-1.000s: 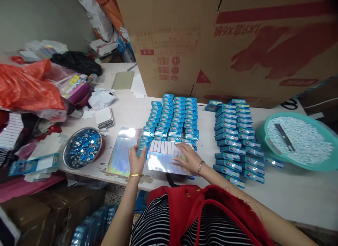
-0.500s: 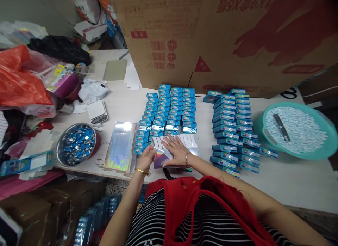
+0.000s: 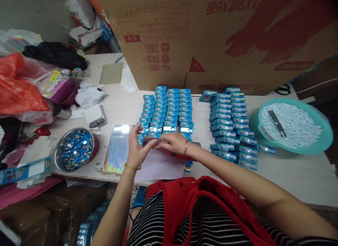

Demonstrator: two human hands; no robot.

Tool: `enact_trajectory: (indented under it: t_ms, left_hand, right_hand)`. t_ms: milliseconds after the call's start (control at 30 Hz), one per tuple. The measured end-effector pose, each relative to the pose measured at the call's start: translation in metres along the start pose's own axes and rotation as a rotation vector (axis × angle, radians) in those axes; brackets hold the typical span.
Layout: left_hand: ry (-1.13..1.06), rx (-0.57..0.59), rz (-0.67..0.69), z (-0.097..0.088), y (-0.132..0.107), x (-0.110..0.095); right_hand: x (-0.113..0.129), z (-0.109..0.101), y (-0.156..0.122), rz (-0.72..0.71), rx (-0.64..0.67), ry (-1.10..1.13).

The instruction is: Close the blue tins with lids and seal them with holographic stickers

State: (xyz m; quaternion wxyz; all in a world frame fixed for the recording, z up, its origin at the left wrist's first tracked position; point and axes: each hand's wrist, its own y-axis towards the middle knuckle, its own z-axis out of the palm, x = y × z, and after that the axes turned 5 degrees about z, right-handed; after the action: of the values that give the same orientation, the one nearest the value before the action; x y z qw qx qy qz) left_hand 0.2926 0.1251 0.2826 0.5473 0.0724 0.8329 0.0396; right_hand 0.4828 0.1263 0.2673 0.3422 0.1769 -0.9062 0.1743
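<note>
A shiny holographic sheet [image 3: 161,165] is tilted up in front of my body, its pale side facing me. My right hand [image 3: 175,143] grips its upper edge with fingers bent over it. At the left end of that edge is my left hand [image 3: 137,147], fingers raised and apart, with the thumb along the sheet. Just beyond both hands stand rows of small blue boxes [image 3: 171,114], the nearest partly hidden by the hands and sheet. To the left of my left hand, more holographic sheets [image 3: 117,151] lie flat on the table.
A metal bowl [image 3: 74,149] of blue and silver pieces stands left, near a small white scale [image 3: 94,116]. More blue boxes [image 3: 224,124] are stacked right, beside a teal basin [image 3: 323,135] of small white pieces with a black tool [image 3: 277,123]. A large carton [image 3: 169,24] blocks the back.
The sheet has been lifted and turned, its pale side now showing. My right hand has gone from lying flat on it to gripping its edge. My left hand has moved left and opened.
</note>
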Motion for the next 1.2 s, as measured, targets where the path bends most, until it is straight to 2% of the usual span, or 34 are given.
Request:
enact_trajectory:
  t_ms: [67, 133, 200, 300, 367, 400, 467, 500, 533, 600, 633, 667, 700, 833, 967, 1033, 1100, 1200]
  left_hand:
    - [-0.004, 0.157, -0.001, -0.003, 0.006, -0.001]
    - [-0.033, 0.216, -0.06, -0.008, 0.013, 0.004]
    - [-0.04, 0.129, -0.135, -0.015, 0.022, 0.017]
    - [-0.067, 0.027, -0.314, -0.023, 0.039, 0.048]
    - [0.053, 0.019, -0.394, -0.022, 0.049, 0.067]
    - [0.187, 0.015, -0.378, -0.018, 0.054, 0.074]
    - [0.493, 0.031, -0.214, -0.002, 0.061, 0.081]
    - [0.602, 0.089, -0.092, 0.009, 0.063, 0.082]
    - [0.656, 0.193, 0.03, 0.022, 0.066, 0.08]
    - [0.629, 0.497, 0.198, 0.047, 0.072, 0.076]
    - [0.592, 0.635, 0.227, 0.058, 0.077, 0.074]
    - [0.564, 0.726, 0.227, 0.067, 0.083, 0.074]
    - [0.55, 0.767, 0.212, 0.075, 0.09, 0.075]
    - [0.569, 0.732, 0.155, 0.093, 0.122, 0.088]
    - [0.629, 0.637, 0.173, 0.12, 0.141, 0.101]
    - [0.612, 0.616, 0.224, 0.136, 0.145, 0.104]
    - [0.596, 0.643, 0.26, 0.15, 0.148, 0.106]
    - [0.641, 0.637, 0.291, 0.164, 0.152, 0.106]
  right_hand:
    - [0.0, -0.004, 0.002, -0.026, 0.037, 0.066]
    - [-0.007, -0.008, 0.005, -0.043, 0.084, 0.162]
    - [-0.023, -0.014, 0.007, -0.035, 0.169, 0.289]
    - [-0.057, -0.02, 0.01, 0.0, 0.305, 0.448]
    - [-0.078, -0.02, 0.016, 0.022, 0.322, 0.476]
    - [-0.086, -0.017, 0.019, 0.031, 0.302, 0.463]
    - [-0.096, -0.01, 0.03, 0.043, 0.25, 0.406]
    - [-0.1, -0.006, 0.035, 0.044, 0.235, 0.376]
    - [-0.103, -0.002, 0.04, 0.044, 0.221, 0.354]
    - [-0.109, 0.002, 0.049, 0.055, 0.168, 0.349]
    - [-0.114, 0.002, 0.052, 0.069, 0.112, 0.373]
    - [-0.12, 0.001, 0.054, 0.089, 0.044, 0.416]
    - [-0.127, 0.0, 0.056, 0.114, -0.025, 0.48]
    - [-0.157, 0.0, 0.064, 0.249, -0.206, 0.789]
    - [-0.173, 0.008, 0.078, 0.38, -0.353, 0.92]
    - [-0.178, 0.01, 0.083, 0.417, -0.347, 0.965]
    - [-0.182, 0.01, 0.085, 0.407, -0.293, 0.966]
    - [-0.19, 0.007, 0.086, 0.392, -0.229, 0.954]
